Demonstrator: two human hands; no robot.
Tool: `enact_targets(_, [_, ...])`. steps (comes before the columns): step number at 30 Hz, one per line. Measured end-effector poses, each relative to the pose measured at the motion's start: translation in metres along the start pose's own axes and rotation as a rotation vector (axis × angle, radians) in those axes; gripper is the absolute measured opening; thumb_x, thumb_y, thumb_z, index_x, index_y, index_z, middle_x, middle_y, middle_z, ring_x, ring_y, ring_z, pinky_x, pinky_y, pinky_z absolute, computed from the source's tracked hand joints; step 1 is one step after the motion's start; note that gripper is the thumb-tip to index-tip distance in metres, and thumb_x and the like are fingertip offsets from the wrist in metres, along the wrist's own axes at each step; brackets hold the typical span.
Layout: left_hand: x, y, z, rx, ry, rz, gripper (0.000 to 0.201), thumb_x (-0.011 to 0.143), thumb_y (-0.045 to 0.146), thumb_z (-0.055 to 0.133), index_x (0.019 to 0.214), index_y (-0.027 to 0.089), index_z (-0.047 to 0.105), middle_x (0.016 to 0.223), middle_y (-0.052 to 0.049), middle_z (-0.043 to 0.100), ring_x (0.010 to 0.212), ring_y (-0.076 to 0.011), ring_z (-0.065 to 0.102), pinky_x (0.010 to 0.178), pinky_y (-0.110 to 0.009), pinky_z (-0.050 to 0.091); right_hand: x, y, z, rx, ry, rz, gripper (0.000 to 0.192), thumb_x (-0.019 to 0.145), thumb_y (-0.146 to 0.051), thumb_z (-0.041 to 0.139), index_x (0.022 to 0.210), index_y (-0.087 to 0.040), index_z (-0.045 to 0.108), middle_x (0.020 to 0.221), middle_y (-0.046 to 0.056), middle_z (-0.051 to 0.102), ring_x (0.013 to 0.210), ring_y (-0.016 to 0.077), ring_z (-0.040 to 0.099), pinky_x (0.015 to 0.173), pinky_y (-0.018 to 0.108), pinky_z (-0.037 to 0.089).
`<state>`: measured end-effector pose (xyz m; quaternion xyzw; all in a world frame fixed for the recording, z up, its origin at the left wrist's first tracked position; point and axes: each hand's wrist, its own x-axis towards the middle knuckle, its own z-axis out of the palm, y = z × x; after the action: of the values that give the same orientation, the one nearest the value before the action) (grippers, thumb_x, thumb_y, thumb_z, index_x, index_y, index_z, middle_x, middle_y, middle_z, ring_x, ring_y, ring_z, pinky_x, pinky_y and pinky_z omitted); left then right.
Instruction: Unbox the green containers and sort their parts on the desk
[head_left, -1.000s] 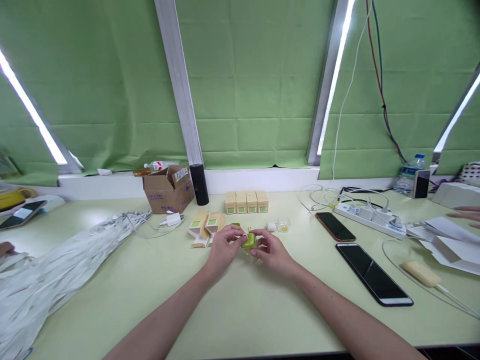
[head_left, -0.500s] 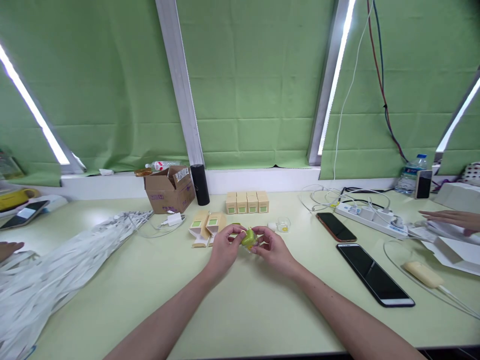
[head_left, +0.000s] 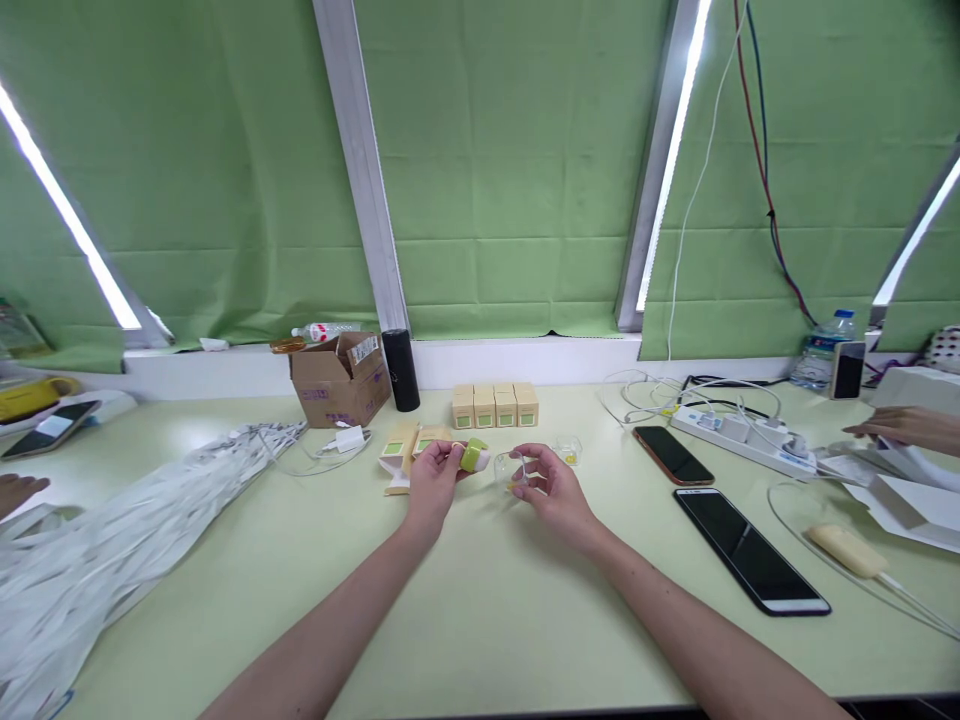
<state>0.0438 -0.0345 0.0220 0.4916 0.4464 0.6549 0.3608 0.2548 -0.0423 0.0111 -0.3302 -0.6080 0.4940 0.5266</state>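
My left hand (head_left: 433, 478) pinches a small green and white piece (head_left: 474, 456), which looks like a cap; its exact kind I cannot make out. A little to the right, my right hand (head_left: 551, 490) grips a small clear container (head_left: 509, 468) by its side, with a spot of yellow low on it. A gap separates the two pieces. Behind my right hand stands another clear container (head_left: 570, 451) with yellow inside, partly covered. Two opened tan cartons (head_left: 397, 448) with green labels lie beyond my left hand, one partly hidden by it.
Several closed tan boxes (head_left: 495, 406) stand in a row at the back. A brown carton (head_left: 339, 380) and black cylinder (head_left: 400, 370) are left of them. White straps (head_left: 142, 540) spread leftward. Two phones (head_left: 750, 548) and a power strip (head_left: 742, 438) lie right. Other people's hands (head_left: 907, 428) show at both sides.
My hands have moved apart. The green piece has come away from the clear container, going left with my left hand, while the container stays in my right.
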Motion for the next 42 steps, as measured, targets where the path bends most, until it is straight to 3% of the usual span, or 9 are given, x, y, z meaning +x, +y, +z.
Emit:
enact_targets(3, [-0.001, 0.000, 0.000, -0.075, 0.004, -0.103, 0.058, 0.069, 0.067, 0.085, 0.088, 0.016, 0.065, 0.090, -0.006, 0.076, 0.088, -0.0219, 0.074, 0.084, -0.043, 0.066, -0.002, -0.004, -0.002, 0.005, 0.019, -0.007, 0.049, 0.073, -0.021, 0.072, 0.119, -0.027, 0.058, 0.101, 0.003, 0.067, 0.092, 0.0198, 0.066, 0.082, 0.037, 0.057])
enact_targets(14, [-0.004, 0.003, 0.000, -0.125, -0.019, -0.171, 0.054, 0.070, 0.061, 0.087, 0.087, 0.014, 0.065, 0.088, -0.006, 0.076, 0.086, -0.0192, 0.073, 0.089, -0.048, 0.067, -0.003, -0.015, -0.002, -0.133, 0.111, -0.217, 0.038, 0.075, -0.016, 0.067, 0.110, -0.027, 0.061, 0.120, 0.005, 0.060, 0.113, 0.0231, 0.059, 0.092, 0.038, 0.055])
enact_targets(19, [-0.005, 0.004, 0.002, -0.145, -0.009, -0.205, 0.055, 0.066, 0.059, 0.090, 0.086, 0.014, 0.065, 0.088, -0.007, 0.076, 0.086, -0.0197, 0.072, 0.089, -0.046, 0.066, -0.001, -0.014, -0.007, -0.161, 0.141, -0.222, 0.039, 0.076, -0.021, 0.071, 0.114, -0.026, 0.064, 0.119, 0.006, 0.064, 0.110, 0.0247, 0.058, 0.085, 0.038, 0.055])
enact_targets(23, [-0.004, 0.003, 0.002, -0.149, -0.006, -0.206, 0.053, 0.067, 0.057, 0.090, 0.086, 0.014, 0.066, 0.089, -0.007, 0.076, 0.086, -0.0199, 0.072, 0.089, -0.046, 0.066, 0.005, -0.010, -0.014, -0.127, 0.183, -0.228, 0.043, 0.077, -0.024, 0.076, 0.118, -0.026, 0.065, 0.116, 0.006, 0.066, 0.096, 0.0214, 0.061, 0.082, 0.037, 0.055])
enact_targets(28, [-0.004, 0.004, 0.002, -0.147, 0.004, -0.207, 0.053, 0.065, 0.057, 0.091, 0.083, 0.015, 0.065, 0.086, -0.006, 0.075, 0.087, -0.0199, 0.072, 0.085, -0.042, 0.066, 0.025, -0.012, -0.046, -0.131, 0.359, -0.287, 0.051, 0.077, -0.031, 0.078, 0.125, -0.025, 0.063, 0.121, 0.008, 0.067, 0.093, 0.0203, 0.061, 0.077, 0.035, 0.054])
enact_targets(32, [-0.005, 0.007, 0.003, -0.137, 0.002, -0.210, 0.051, 0.066, 0.056, 0.091, 0.083, 0.015, 0.065, 0.086, -0.005, 0.076, 0.086, -0.0197, 0.072, 0.085, -0.042, 0.066, 0.043, -0.009, -0.089, -0.345, 0.542, -0.228, 0.057, 0.076, -0.035, 0.074, 0.130, -0.023, 0.062, 0.121, 0.010, 0.069, 0.090, 0.0215, 0.062, 0.075, 0.035, 0.053])
enact_targets(34, [-0.005, 0.007, 0.003, -0.134, 0.004, -0.212, 0.051, 0.066, 0.056, 0.091, 0.083, 0.015, 0.065, 0.087, -0.006, 0.076, 0.086, -0.0198, 0.072, 0.085, -0.042, 0.066, 0.049, -0.002, -0.110, -0.523, 0.545, -0.137, 0.051, 0.074, -0.032, 0.072, 0.124, -0.022, 0.066, 0.117, 0.009, 0.070, 0.091, 0.0236, 0.064, 0.073, 0.035, 0.052])
enact_targets(37, [-0.005, 0.007, 0.003, -0.131, 0.007, -0.213, 0.051, 0.065, 0.055, 0.091, 0.083, 0.015, 0.065, 0.086, -0.005, 0.075, 0.086, -0.0202, 0.073, 0.084, -0.042, 0.066, 0.053, 0.014, -0.133, -0.740, 0.493, -0.018, 0.049, 0.074, -0.022, 0.070, 0.123, -0.021, 0.068, 0.112, 0.008, 0.073, 0.092, 0.0225, 0.067, 0.081, 0.036, 0.053])
enact_targets(42, [-0.004, 0.006, 0.002, -0.131, 0.008, -0.209, 0.049, 0.067, 0.053, 0.091, 0.083, 0.016, 0.064, 0.087, -0.005, 0.075, 0.085, -0.0198, 0.073, 0.084, -0.042, 0.066, 0.055, 0.041, -0.145, -0.793, 0.440, 0.065, 0.047, 0.071, -0.012, 0.069, 0.117, -0.018, 0.072, 0.106, 0.008, 0.077, 0.086, 0.0203, 0.069, 0.081, 0.033, 0.054])
